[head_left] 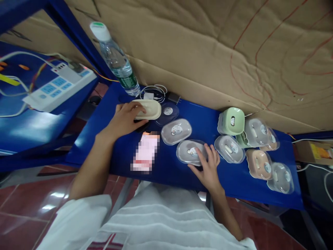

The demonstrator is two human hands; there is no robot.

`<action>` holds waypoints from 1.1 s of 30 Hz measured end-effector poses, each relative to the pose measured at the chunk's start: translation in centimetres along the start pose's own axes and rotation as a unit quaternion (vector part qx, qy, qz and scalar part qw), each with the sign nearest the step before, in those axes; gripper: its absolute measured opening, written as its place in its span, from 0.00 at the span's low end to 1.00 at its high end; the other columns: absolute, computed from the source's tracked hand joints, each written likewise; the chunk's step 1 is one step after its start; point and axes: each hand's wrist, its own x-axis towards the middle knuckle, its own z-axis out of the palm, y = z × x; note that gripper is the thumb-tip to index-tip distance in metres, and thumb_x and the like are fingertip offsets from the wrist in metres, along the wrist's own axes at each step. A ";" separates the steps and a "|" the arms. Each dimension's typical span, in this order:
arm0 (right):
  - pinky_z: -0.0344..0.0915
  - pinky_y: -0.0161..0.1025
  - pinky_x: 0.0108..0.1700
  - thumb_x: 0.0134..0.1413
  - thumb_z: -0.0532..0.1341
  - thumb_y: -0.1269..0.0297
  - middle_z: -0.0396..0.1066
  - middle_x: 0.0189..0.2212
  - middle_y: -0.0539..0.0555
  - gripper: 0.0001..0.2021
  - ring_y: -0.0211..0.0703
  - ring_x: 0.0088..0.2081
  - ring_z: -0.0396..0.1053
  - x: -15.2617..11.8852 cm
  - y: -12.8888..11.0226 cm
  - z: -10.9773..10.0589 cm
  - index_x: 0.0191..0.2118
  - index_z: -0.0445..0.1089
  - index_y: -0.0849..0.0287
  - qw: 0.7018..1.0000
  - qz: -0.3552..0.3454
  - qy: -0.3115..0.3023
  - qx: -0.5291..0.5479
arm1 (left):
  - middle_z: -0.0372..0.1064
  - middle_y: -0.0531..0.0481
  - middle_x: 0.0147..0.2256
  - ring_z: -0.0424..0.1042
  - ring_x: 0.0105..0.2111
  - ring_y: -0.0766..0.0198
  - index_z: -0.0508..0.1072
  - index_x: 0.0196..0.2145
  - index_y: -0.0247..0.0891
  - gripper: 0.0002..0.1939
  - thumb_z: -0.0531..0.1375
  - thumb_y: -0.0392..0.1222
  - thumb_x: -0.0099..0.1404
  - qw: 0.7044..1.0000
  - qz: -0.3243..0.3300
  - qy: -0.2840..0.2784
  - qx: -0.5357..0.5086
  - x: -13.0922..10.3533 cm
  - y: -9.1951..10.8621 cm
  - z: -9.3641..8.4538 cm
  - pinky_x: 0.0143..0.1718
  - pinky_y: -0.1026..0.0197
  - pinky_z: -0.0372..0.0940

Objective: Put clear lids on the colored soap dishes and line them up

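Note:
My left hand (128,118) lies over the left end of a cream oval dish (153,110), its fingers spread, the tips inside and along its near rim. My right hand (208,165) rests with parted fingers on the right side of a clear-lidded oval box (186,152) that bears a round sticker. Just behind that box sits a similar lidded box (170,133). A clear oval lid (173,116) with a sticker lies beside the dish's right end. Nearer the front edge is a pixelated phone-like rectangle (145,152).
A water bottle (118,62) stands behind the dish, next to a coiled white cable (158,92) and a dark plug adapter (174,98). Several lidded boxes, including a green one (235,121) and a pink one (258,165), cover the right. A power strip (61,86) lies on another blue surface at left.

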 end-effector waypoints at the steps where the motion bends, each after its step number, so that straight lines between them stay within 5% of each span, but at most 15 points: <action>1: 0.55 0.70 0.74 0.69 0.68 0.50 0.59 0.74 0.63 0.31 0.68 0.77 0.53 -0.1 0.0 0.2 0.73 0.64 0.43 1.000 -0.011 0.003 0.000 | 0.68 0.40 0.64 0.69 0.63 0.40 0.74 0.56 0.45 0.19 0.59 0.57 0.75 1.000 -0.004 -0.001 0.000 0.0 0.0 0.0 0.65 0.39 0.57; 7: 0.67 0.66 0.69 0.65 0.72 0.51 0.67 0.68 0.66 0.33 0.64 0.74 0.62 -0.5 0.6 1.6 0.69 0.62 0.50 0.993 -0.031 0.085 0.073 | 0.67 0.40 0.65 0.67 0.64 0.40 0.73 0.57 0.46 0.19 0.58 0.57 0.77 1.000 0.000 -0.008 0.006 -0.3 -0.1 0.1 0.65 0.40 0.56; 17: 0.60 0.71 0.74 0.71 0.66 0.50 0.59 0.75 0.62 0.29 0.64 0.78 0.53 0.5 3.1 -0.3 0.72 0.63 0.47 0.993 -0.011 -0.039 0.107 | 0.65 0.39 0.65 0.65 0.64 0.43 0.72 0.60 0.41 0.20 0.58 0.55 0.79 0.999 -0.006 -0.034 0.021 -0.4 0.8 -0.7 0.67 0.41 0.54; 23: 0.61 0.68 0.72 0.62 0.72 0.43 0.66 0.69 0.60 0.31 0.65 0.70 0.62 0.8 5.2 -0.9 0.68 0.72 0.42 0.997 -0.039 -0.038 0.052 | 0.65 0.38 0.65 0.64 0.64 0.42 0.71 0.60 0.40 0.21 0.57 0.55 0.80 0.999 -0.006 -0.033 0.017 -0.5 0.8 -0.7 0.67 0.40 0.54; 26: 0.61 0.68 0.71 0.64 0.70 0.44 0.65 0.69 0.63 0.32 0.66 0.69 0.61 1.0 4.3 -0.6 0.70 0.69 0.44 1.000 -0.015 -0.006 0.023 | 0.64 0.38 0.66 0.64 0.64 0.42 0.71 0.61 0.40 0.21 0.57 0.55 0.80 0.999 -0.009 -0.037 0.009 -0.5 0.9 -0.8 0.68 0.40 0.53; 30: 0.57 0.74 0.69 0.69 0.65 0.43 0.57 0.71 0.72 0.36 0.72 0.72 0.55 1.1 1.0 -0.5 0.74 0.60 0.55 0.993 0.102 0.049 -0.027 | 0.64 0.39 0.66 0.63 0.65 0.41 0.72 0.60 0.40 0.21 0.57 0.55 0.80 0.999 -0.014 -0.043 0.006 -0.4 0.8 -0.8 0.68 0.39 0.52; 33: 0.58 0.75 0.66 0.68 0.65 0.40 0.62 0.68 0.74 0.35 0.74 0.69 0.59 0.5 -0.7 -1.0 0.69 0.66 0.59 0.982 0.162 0.092 -0.031 | 0.65 0.40 0.66 0.64 0.65 0.39 0.73 0.59 0.43 0.21 0.57 0.57 0.79 0.999 -0.015 -0.034 0.002 -0.4 0.7 -0.5 0.68 0.38 0.54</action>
